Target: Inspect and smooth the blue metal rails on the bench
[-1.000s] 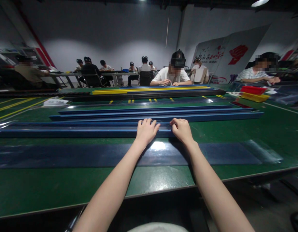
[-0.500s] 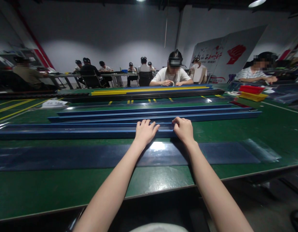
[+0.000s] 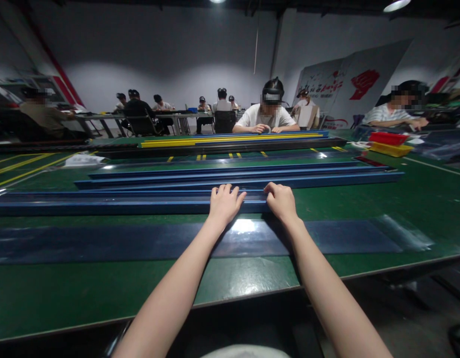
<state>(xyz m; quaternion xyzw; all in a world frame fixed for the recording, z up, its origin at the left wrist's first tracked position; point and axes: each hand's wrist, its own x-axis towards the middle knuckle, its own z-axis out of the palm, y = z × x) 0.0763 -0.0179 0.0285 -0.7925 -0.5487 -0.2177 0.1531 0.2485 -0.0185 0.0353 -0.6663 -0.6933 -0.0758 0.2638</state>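
Observation:
A long blue channel strip (image 3: 114, 205) lies across the table, with a clear film-like layer along its trough. My left hand (image 3: 225, 204) rests over it near its right end, palm down, fingers apart and reaching across to the far rim. At the very end of the channel strip, my right hand (image 3: 281, 201) has its fingers curled in, thumb side toward the left hand. Its fingertips touch the strip's end; what lies under them is hidden. Nearer to me, a flat clear plastic strip (image 3: 140, 241) is stretched out beneath my forearms.
Several more blue channel strips (image 3: 327, 179) lie just beyond. Farther back are yellow strips (image 3: 166, 143), a white packet (image 3: 83, 159), and red (image 3: 389, 138) and yellow trays (image 3: 392, 149). A co-worker (image 3: 265, 117) sits across the green table (image 3: 84, 298); others sit behind.
My right hand has shifted slightly left along the strip's end, with the fingers still curled. My left hand stays nearly in place.

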